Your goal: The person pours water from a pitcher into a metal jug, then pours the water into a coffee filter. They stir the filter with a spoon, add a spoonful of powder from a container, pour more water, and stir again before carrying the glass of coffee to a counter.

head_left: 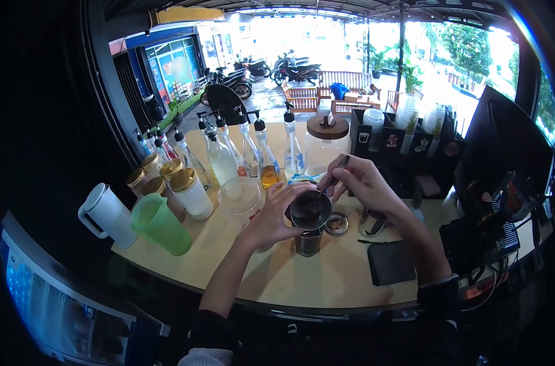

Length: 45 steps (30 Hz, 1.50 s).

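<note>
My left hand (271, 216) is wrapped round a dark round cup (310, 210), its opening turned toward me. With fingers pinched, my right hand (360, 183) grips a thin dark spoon handle (341, 166) whose lower end is inside the cup. Directly below the cup, a dark metallic container (308, 243) stands on the table; whether the two touch cannot be made out. A small round lid (336, 224) lies just right of them. Left of my left hand is a clear round container (240, 196).
Pump bottles (270, 160) and a wooden-lidded jar (327, 146) stand behind my hands. A green pitcher (161, 224), white jug (108, 215) and gold-lidded jars (192, 194) are left. A dark pad (391, 263), cup holder (384, 143) and black equipment (485, 226) are right.
</note>
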Each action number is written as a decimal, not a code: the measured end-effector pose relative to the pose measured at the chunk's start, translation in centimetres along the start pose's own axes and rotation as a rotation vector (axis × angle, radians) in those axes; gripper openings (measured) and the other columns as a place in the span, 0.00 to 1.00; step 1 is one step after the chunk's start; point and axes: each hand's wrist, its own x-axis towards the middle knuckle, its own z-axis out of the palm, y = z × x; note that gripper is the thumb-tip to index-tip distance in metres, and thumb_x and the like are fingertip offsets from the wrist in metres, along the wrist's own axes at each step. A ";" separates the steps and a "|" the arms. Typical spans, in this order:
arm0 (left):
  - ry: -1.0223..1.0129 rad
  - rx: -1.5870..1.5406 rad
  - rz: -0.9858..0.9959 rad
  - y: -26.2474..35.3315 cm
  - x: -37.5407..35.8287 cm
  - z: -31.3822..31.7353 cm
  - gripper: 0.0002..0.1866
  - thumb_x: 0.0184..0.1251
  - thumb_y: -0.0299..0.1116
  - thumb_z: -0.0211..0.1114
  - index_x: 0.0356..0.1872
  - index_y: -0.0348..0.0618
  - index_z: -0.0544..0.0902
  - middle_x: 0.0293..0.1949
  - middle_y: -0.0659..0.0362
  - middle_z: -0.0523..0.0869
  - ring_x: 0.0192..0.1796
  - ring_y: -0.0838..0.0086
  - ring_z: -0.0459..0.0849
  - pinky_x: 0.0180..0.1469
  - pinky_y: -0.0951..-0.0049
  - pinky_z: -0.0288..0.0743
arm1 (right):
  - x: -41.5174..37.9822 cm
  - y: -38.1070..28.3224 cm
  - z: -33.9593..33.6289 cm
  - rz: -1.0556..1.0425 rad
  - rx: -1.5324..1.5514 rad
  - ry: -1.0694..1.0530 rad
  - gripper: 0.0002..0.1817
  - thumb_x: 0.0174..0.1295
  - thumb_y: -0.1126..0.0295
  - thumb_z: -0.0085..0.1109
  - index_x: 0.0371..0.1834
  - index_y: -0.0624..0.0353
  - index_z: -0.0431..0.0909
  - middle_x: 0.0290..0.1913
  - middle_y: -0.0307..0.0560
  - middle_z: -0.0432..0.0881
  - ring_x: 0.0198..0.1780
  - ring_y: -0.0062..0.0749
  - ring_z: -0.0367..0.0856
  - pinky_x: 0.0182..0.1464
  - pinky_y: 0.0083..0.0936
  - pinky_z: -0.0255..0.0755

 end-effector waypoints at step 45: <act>-0.015 0.029 -0.011 0.0 -0.1 0.7 0.46 0.42 0.42 0.76 0.66 0.51 0.63 0.63 0.58 0.72 0.68 0.65 0.68 0.73 0.50 0.41 | 0.5 -1.0 1.0 0.009 -0.226 -0.221 0.12 0.71 0.70 0.47 0.36 0.67 0.77 0.31 0.42 0.82 0.27 0.17 0.78 0.27 0.17 0.76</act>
